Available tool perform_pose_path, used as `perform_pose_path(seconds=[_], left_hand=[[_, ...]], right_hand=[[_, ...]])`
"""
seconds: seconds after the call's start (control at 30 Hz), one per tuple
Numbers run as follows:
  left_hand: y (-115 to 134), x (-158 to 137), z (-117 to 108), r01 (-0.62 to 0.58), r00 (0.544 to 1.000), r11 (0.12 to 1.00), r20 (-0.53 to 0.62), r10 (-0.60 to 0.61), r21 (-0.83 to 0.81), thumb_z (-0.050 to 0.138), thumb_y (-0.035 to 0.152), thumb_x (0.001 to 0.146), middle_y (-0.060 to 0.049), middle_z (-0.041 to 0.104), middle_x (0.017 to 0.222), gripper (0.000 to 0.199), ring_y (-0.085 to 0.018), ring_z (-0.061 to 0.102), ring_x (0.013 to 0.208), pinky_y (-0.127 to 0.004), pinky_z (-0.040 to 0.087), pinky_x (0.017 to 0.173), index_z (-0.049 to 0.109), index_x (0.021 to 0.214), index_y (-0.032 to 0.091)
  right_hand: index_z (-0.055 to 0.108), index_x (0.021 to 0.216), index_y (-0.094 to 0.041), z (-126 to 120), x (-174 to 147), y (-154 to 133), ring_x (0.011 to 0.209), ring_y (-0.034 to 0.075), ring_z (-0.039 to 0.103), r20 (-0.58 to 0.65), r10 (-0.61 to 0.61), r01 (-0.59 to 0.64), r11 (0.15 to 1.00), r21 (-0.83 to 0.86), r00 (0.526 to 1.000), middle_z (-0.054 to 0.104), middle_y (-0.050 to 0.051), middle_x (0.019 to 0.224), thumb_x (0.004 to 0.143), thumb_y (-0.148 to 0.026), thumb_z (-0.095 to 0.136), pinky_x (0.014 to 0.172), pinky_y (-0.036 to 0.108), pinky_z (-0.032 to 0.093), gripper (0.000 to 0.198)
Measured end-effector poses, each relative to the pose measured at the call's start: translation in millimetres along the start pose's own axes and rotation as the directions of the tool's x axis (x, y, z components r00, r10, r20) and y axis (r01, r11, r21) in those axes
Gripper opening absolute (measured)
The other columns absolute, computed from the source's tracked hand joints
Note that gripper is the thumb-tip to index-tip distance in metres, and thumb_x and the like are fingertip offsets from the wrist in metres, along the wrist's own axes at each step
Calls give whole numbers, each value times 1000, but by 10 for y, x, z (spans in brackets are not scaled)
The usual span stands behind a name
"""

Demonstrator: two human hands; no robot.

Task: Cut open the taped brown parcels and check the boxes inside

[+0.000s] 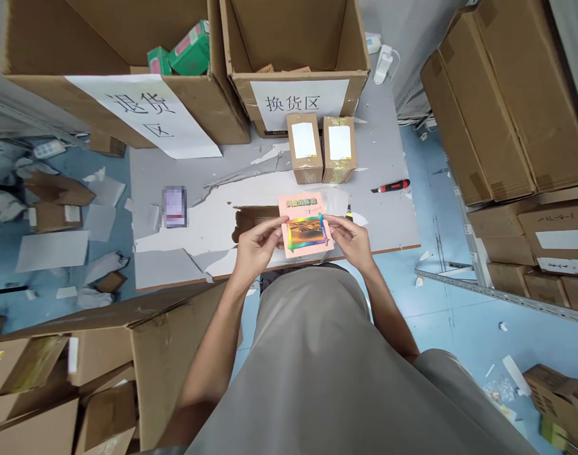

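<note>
A pink card-like packet [307, 248] with a shiny rainbow-edged picture is held up between both hands, over the near edge of the table. My left hand [259, 246] pinches its left side, thumb and fingers together. On the opposite side, my right hand [351, 240] grips the edge near the upper corner. Just behind the packet lies an opened small cardboard box [256, 216], partly hidden by my left hand and the packet. Two small taped boxes with white labels, a left one [304, 151] and a right one [340, 151], stand beyond it.
Two large open cartons with Chinese signs stand at the back, a left one [232, 126] holding green boxes [191, 50] and a right one [295, 31]. A red-black utility knife [393, 186] lies right; a blurred phone-like item [175, 206] lies left. Stacked cartons [497, 107] fill the right.
</note>
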State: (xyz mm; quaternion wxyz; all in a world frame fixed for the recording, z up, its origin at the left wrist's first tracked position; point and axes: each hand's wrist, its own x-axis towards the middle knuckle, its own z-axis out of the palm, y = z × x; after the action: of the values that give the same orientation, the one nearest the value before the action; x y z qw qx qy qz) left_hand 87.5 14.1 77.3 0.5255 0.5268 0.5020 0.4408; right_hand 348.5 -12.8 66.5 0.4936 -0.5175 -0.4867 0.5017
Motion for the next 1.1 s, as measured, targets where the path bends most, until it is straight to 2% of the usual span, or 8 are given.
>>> perform_pose_path(seconds=[0.1,0.23,0.43,0.63,0.73,0.83,0.97,1.1], left_hand=[[-4,40,32,58,998,998,20,-58,3,92,70,88,-14,89,108,62,-25,85,88,-29,66,64,87,118,16],[-47,94,120,180,983,984,36,-180,-9,86,78,90,-11,83,78,65,-24,81,67,-28,60,52,83,101,14],[-144,107,156,185,983,982,10,-185,-34,87,82,86,-8,80,73,69,-22,79,64,-31,65,57,80,100,14],[-75,77,114,-11,999,997,-51,15,78,61,77,110,-12,86,106,63,-22,83,90,-32,69,72,84,117,18],[-18,40,205,-231,970,933,-11,243,277,72,58,110,-12,82,124,40,-23,81,107,-33,68,85,87,120,22],[-14,-30,400,-440,897,794,158,414,419,72,32,111,-11,78,135,20,-22,79,113,-36,67,97,86,124,25],[-47,-138,673,-588,809,611,401,430,530,63,18,110,-11,78,139,29,-25,78,117,-42,67,103,86,125,28],[17,-188,756,-492,868,704,356,347,513,62,24,111,-12,80,137,32,-29,79,119,-45,66,107,84,133,29]], right_hand=[[89,113,-27,16,49,19,99,23,82,-50,24,-23,1000,19,998,88,6,109,90,-73,89,94,38,69,52],[85,90,-23,82,143,73,70,19,73,-121,112,-113,994,2,986,80,3,77,86,-74,92,68,33,64,52],[84,88,-23,128,158,120,66,18,69,-107,188,-184,982,42,976,80,4,76,80,-80,93,65,33,61,59],[86,107,-25,108,124,278,82,19,75,32,205,-208,966,155,978,86,6,101,97,-84,73,82,35,65,62],[81,115,-28,163,188,484,92,18,78,91,283,-297,903,309,955,87,2,108,87,-70,92,90,32,66,52],[74,107,-29,261,256,709,97,17,79,139,335,-360,812,460,932,85,-1,103,75,-46,101,94,29,66,45],[72,99,-28,358,266,890,107,24,81,198,393,-436,731,524,898,82,0,95,77,-41,94,89,32,70,34],[74,100,-25,323,223,880,109,26,81,183,426,-456,725,516,886,85,5,100,74,-46,96,87,34,70,41]])
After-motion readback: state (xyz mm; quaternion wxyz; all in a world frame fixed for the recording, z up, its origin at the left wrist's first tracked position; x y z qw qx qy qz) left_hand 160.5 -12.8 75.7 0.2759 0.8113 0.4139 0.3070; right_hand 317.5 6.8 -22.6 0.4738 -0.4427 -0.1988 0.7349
